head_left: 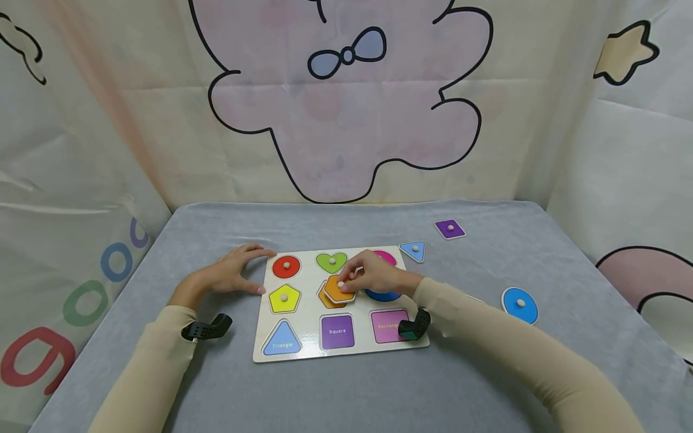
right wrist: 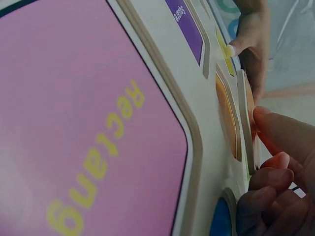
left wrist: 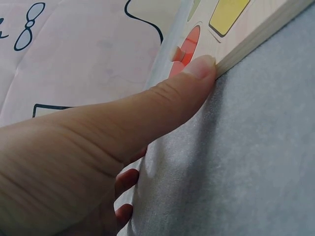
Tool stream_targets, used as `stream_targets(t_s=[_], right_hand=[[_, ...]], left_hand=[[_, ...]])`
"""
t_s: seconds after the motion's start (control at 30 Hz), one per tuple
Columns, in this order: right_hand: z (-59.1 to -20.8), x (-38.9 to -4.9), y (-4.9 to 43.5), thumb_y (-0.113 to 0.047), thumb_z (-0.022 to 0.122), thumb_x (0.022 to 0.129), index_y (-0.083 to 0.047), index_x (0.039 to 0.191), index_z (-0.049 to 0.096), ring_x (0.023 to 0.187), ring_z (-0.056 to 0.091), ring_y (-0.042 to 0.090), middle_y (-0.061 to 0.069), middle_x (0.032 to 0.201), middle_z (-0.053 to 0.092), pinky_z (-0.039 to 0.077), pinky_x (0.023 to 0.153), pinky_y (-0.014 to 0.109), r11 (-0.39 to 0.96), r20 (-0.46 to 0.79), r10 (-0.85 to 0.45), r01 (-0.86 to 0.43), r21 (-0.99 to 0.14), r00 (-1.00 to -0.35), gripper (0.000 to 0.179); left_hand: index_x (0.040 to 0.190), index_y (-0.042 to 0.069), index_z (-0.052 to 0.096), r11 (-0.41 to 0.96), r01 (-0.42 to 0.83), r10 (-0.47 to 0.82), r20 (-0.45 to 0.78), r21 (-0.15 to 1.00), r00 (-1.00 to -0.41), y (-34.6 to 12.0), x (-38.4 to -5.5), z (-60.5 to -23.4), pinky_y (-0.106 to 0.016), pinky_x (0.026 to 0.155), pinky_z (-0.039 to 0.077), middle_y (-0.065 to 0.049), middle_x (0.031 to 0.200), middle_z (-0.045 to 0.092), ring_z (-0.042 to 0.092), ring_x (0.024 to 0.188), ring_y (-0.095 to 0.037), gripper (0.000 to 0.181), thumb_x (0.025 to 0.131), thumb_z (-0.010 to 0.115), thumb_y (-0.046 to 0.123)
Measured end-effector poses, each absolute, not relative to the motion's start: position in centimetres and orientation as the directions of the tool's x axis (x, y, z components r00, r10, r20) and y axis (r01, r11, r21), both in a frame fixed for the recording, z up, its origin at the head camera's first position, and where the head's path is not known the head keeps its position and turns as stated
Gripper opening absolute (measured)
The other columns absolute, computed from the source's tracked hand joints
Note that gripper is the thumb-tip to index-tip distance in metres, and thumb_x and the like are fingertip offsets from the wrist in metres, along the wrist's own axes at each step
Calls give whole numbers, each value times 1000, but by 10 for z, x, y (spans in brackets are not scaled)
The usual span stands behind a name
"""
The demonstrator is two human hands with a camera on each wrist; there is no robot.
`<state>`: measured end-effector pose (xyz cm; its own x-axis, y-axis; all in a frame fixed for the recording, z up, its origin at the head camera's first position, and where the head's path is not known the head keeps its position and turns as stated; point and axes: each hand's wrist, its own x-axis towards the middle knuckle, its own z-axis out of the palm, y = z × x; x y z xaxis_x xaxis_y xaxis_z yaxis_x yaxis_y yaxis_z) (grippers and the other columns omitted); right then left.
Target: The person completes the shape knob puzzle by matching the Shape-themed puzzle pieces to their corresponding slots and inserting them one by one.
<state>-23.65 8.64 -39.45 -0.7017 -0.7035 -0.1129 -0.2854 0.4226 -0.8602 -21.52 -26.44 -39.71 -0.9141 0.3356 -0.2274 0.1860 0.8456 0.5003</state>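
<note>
A wooden shape puzzle board [head_left: 311, 347] lies on the cloth-covered table. By its knob my right hand [head_left: 379, 273] pinches an orange hexagon piece [head_left: 341, 291], tilted just above the orange hexagon recess [head_left: 326, 299]. In the right wrist view the hexagon piece [right wrist: 250, 125] stands a small gap off the board. My left hand [head_left: 230, 270] touches the board's left edge with fingers spread, and in the left wrist view its thumb [left wrist: 199, 69] presses the board's edge. Red circle [head_left: 286, 266], green heart [head_left: 331, 261] and yellow pentagon [head_left: 284, 298] pieces sit in the board.
To the right of the board lie a blue triangle piece [head_left: 414, 251], a purple piece [head_left: 450, 228] and a blue round piece [head_left: 520, 305]. Printed recesses for triangle [head_left: 283, 340], square [head_left: 337, 332] and rectangle [head_left: 387, 326] line the near side. A printed curtain [head_left: 346, 120] hangs behind the table.
</note>
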Motion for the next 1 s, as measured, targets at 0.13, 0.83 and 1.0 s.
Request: stream_targets(t_s=[0.13, 0.83, 1.0], right_hand=[[-394, -234, 81, -8, 76, 90, 2, 101, 76, 77, 51, 11, 0, 83, 63, 41, 64, 16, 442, -136, -684, -259, -859, -716, 15], [-404, -229, 69, -7, 80, 86, -1, 93, 79, 72, 48, 8, -3, 74, 60, 38, 61, 16, 472, -81, -658, -326, -819, -748, 10], [-402, -226, 68, -7, 80, 85, -1, 93, 79, 72, 48, 7, -4, 74, 61, 38, 61, 16, 496, -101, -649, -318, -808, -754, 10]], left_hand=[[151, 22, 45, 844, 191, 339, -223, 502, -914, -264, -216, -397, -79, 113, 21, -23, 162, 26, 20, 147, -51, 85, 79, 85, 42], [152, 23, 44, 847, 195, 341, -224, 495, -913, -265, -215, -399, -79, 112, 23, -24, 162, 26, 21, 146, -52, 86, 78, 84, 44], [152, 23, 45, 844, 198, 345, -223, 498, -912, -265, -215, -398, -80, 112, 22, -24, 162, 27, 21, 146, -52, 86, 79, 84, 44]])
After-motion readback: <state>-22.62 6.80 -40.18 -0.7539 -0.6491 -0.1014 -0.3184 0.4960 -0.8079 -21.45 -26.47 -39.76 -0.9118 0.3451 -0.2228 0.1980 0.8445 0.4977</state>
